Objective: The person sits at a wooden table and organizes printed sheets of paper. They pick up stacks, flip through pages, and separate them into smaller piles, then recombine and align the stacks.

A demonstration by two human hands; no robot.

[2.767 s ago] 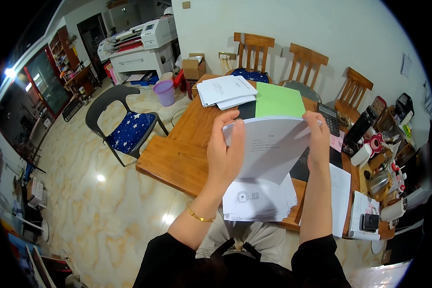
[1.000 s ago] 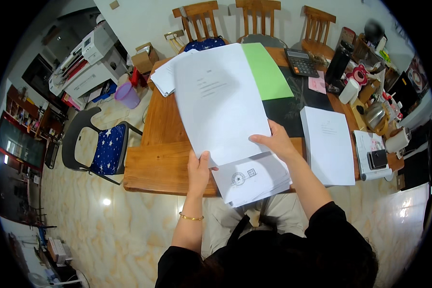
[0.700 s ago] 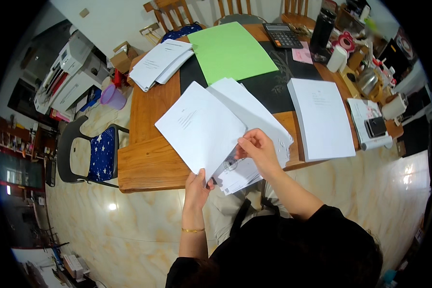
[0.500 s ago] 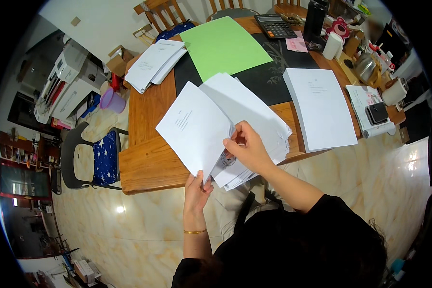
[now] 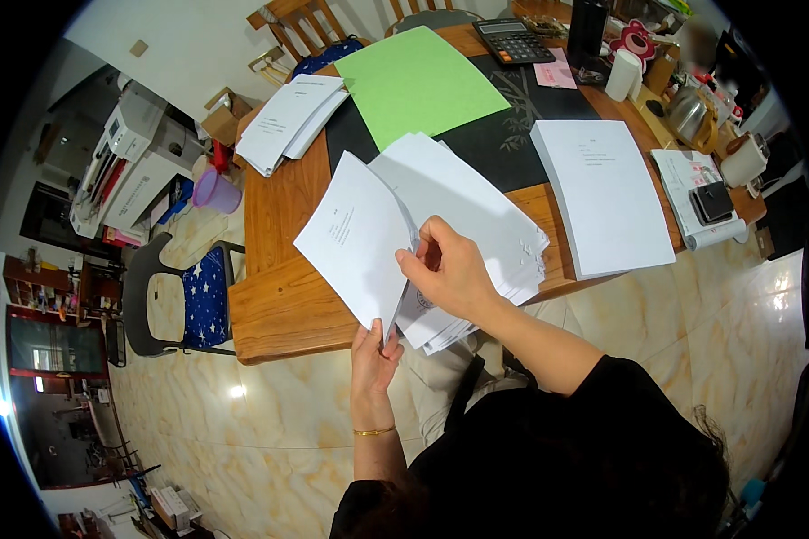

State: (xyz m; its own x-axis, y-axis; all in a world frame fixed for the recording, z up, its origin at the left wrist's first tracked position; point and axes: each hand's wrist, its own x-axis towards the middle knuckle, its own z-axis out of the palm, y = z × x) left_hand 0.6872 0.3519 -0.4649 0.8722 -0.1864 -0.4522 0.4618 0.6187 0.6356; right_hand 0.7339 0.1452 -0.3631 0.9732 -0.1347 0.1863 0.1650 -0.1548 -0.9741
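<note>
A thin stack of printed white sheets is held at a slant over the table. My left hand grips its near corner, thumb on top and fingers beneath. At the right edge, which curls upward, my right hand is closed in a pinch on the sheets; exactly how many it has is hidden. Under and beside them lies a looser, fanned pile of white paper. A round dark stamp mark shows partly on a sheet below my right hand.
A tall neat paper stack stands to the right, a smaller pile at the far left. Beyond are a green sheet on a black mat and a calculator. A chair stands left of the wooden table.
My right hand has shifted slightly left, bending the right edge of the held sheets further over. My left hand keeps its grip on the near corner.
</note>
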